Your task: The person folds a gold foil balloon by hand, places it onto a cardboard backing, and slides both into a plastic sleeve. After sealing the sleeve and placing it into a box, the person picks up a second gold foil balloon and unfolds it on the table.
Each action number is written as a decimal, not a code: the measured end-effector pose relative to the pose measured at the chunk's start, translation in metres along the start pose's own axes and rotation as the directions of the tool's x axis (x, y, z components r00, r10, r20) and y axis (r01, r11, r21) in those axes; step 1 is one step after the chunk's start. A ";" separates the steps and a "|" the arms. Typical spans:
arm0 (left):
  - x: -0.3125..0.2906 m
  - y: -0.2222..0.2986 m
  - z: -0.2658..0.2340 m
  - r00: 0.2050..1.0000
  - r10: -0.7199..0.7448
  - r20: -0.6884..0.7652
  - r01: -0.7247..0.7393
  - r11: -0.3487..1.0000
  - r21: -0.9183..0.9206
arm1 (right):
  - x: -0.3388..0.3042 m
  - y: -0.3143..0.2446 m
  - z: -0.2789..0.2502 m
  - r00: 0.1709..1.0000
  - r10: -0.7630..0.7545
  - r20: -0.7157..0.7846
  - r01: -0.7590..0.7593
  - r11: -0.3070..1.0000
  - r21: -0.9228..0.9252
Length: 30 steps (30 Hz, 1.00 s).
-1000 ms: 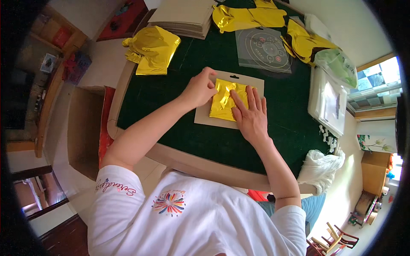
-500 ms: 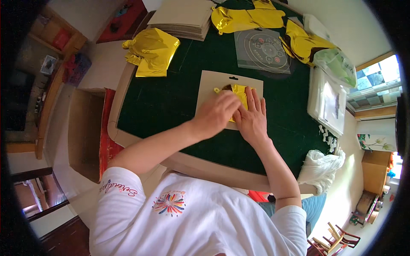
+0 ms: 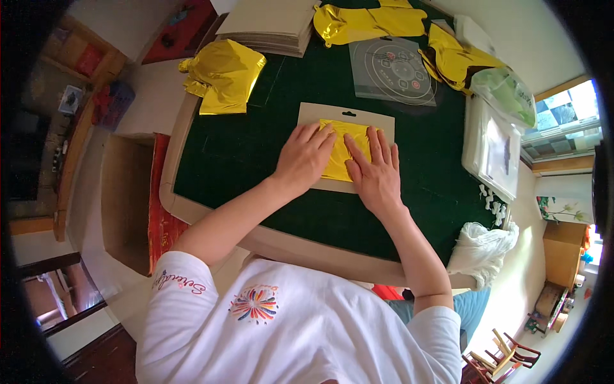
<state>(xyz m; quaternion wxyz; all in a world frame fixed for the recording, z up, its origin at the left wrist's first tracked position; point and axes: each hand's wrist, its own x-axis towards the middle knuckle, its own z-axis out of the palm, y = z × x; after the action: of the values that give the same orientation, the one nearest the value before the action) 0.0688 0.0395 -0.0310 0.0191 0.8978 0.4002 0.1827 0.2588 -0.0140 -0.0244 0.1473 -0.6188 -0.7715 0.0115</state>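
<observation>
A folded gold foil balloon [image 3: 338,148] lies flat as a rough rectangle on a tan cardboard card [image 3: 313,112] that has a hang slot at its far edge. My left hand [image 3: 304,157] rests on the foil's left side, fingers stretched out and pointing away from me. On its right side lies my right hand [image 3: 376,168], palm down with the fingers spread. Both hands press on the foil and cover parts of its side edges. Neither one grips anything.
The green-topped table [image 3: 422,205] bears more gold foil pieces [image 3: 233,73] along its far side. A stack of cardboard sheets [image 3: 268,22], a clear printed sheet [image 3: 393,73], stacked plastic bags [image 3: 492,150] and a white string bundle [image 3: 483,249] surround the work spot. An open carton [image 3: 128,198] stands left.
My left hand has moved left and flattened out from a closed pose. The foil's loose left part now lies folded down flat. My right hand has stayed nearly in place.
</observation>
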 end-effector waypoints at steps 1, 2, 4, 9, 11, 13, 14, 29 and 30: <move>-0.002 -0.002 -0.001 1.000 0.022 -0.001 -0.022 1.000 0.009 | 0.000 0.000 0.000 1.000 0.001 -0.006 -0.001 1.000 -0.002; -0.005 -0.002 0.000 1.000 0.022 0.000 -0.022 1.000 0.009 | 0.000 0.000 0.001 1.000 0.001 -0.006 -0.001 1.000 -0.002; -0.012 -0.003 0.000 1.000 -0.015 -0.002 0.015 0.999 0.049 | 0.000 0.000 0.002 1.000 -0.015 -0.002 0.015 1.000 -0.014; -0.025 -0.004 -0.010 0.994 -0.087 0.073 0.081 0.993 0.086 | -0.004 -0.005 -0.002 1.000 -0.008 -0.003 0.008 1.000 -0.020; -0.028 -0.003 -0.016 0.987 -0.124 0.099 0.118 0.990 0.072 | -0.008 -0.007 -0.006 1.000 -0.009 -0.006 0.009 1.000 -0.028; -0.030 0.000 -0.023 0.985 -0.133 0.110 0.125 0.989 0.080 | -0.012 -0.010 -0.012 1.000 -0.010 -0.001 0.010 1.000 -0.029; -0.031 0.003 -0.028 0.985 -0.134 0.107 0.125 0.989 0.082 | -0.013 -0.011 -0.014 1.000 -0.012 -0.004 0.012 1.000 -0.029; -0.017 0.009 -0.025 0.975 -0.045 0.219 0.054 0.998 -0.034 | -0.007 -0.026 -0.014 0.999 0.001 0.040 0.000 0.999 -0.034; -0.018 0.007 -0.026 0.978 -0.035 0.205 0.039 0.999 -0.014 | -0.005 -0.026 -0.013 1.000 0.016 0.014 -0.016 1.000 -0.015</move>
<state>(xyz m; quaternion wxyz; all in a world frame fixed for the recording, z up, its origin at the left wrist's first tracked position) 0.0543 0.0187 -0.0114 0.0716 0.9040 0.4113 0.0923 0.2380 -0.0274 -0.0078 0.1371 -0.6259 -0.7676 0.0115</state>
